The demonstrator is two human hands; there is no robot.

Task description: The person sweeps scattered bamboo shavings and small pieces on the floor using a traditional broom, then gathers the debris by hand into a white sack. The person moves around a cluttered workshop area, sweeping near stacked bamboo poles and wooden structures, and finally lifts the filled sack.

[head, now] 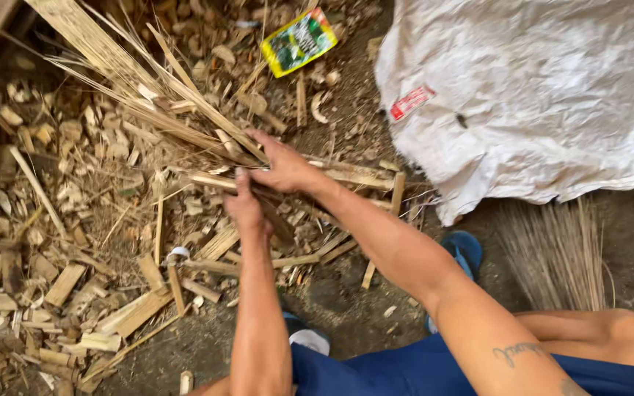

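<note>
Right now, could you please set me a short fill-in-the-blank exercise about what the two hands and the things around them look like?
1. Both hands, the left hand and the right hand, grip a bundle of split ____ strips.
2. The big woven sack at the upper right is ____ in colour.
3. The small packet lying among the chips has a ____ border.

Missing words: bamboo; white; yellow

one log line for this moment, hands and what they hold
left hand: grip on bamboo strip | right hand: grip on bundle | ground: scraps, white sack
</note>
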